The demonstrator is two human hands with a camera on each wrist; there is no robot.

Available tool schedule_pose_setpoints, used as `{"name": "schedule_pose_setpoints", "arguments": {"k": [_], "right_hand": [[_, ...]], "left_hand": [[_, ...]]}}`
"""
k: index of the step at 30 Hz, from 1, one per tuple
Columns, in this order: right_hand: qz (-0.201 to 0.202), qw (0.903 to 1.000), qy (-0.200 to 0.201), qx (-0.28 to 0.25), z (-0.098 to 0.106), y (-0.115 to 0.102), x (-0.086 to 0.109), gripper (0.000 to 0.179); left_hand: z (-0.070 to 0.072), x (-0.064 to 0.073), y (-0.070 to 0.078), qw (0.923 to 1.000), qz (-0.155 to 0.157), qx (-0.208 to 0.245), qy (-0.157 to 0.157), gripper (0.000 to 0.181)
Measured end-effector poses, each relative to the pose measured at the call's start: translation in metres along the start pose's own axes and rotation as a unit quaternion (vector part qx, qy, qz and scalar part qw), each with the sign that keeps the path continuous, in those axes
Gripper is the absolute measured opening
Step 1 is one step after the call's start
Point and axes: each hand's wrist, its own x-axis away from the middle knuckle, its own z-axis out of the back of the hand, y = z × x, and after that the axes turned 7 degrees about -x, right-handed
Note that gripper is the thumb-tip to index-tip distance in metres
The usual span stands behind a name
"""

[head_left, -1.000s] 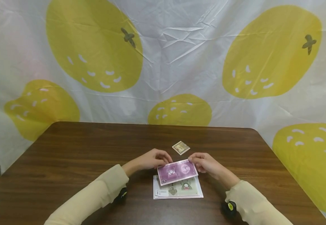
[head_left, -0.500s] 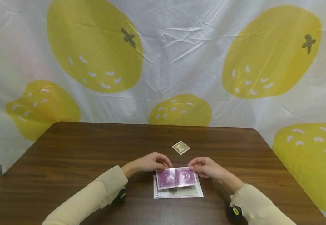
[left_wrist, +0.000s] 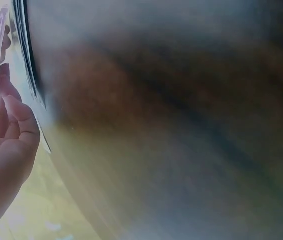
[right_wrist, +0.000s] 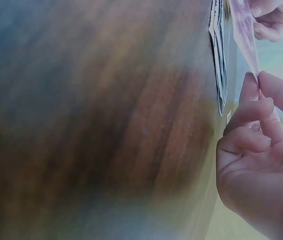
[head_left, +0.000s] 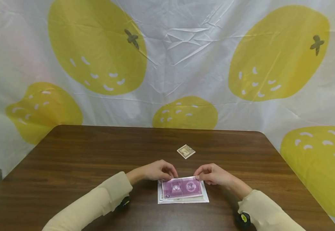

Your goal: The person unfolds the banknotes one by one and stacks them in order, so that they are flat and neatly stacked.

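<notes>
A purple play banknote (head_left: 182, 187) is held by its two far corners over a small stack of paper notes (head_left: 205, 197). My left hand (head_left: 159, 170) pinches the far left corner between thumb and fingers; the left wrist view shows that hand (left_wrist: 9, 135) gripping the note's edge. At the far right corner, my right hand (head_left: 213, 175) pinches with thumb and forefinger, and the right wrist view has this hand (right_wrist: 261, 145) with its other fingers curled. In that view the purple note (right_wrist: 245, 35) stands a little apart from the stack (right_wrist: 217, 55).
A small square tan paper (head_left: 186, 151), apparently folded, lies on the dark wooden table (head_left: 104, 144) beyond the hands. Behind the table hangs a white cloth (head_left: 167, 64) printed with large yellow fruit.
Both hands have lowered the purple note toward me and down over the stack. It was tilted before and now lies nearly level with the stack, covering more of the greenish note beneath.
</notes>
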Motion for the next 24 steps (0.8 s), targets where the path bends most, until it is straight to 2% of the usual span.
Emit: {"name": "schedule_pose_setpoints", "arguments": {"k": [7,13,18,24], "right_hand": [[0.013,0.9996,-0.007,0.025,0.0003,0.0027,0.0009,0.015],[0.026,0.9976,-0.011,0.063,-0.0019,0.0030,0.0005,0.012],[0.039,0.9954,-0.009,0.087,-0.0070,-0.0052,0.0033,0.009],[0.044,0.9915,0.002,0.123,-0.0067,0.0018,0.0009,0.008]], "left_hand": [[-0.0035,-0.0009,0.0017,0.9996,-0.004,-0.026,-0.013,0.013],[-0.0047,-0.0012,0.0013,0.9987,0.006,-0.050,-0.005,0.013],[-0.0055,-0.0013,0.0020,0.9981,0.005,-0.061,0.002,0.012],[-0.0079,-0.0022,0.0008,0.9955,0.010,-0.092,0.016,0.010]]}}
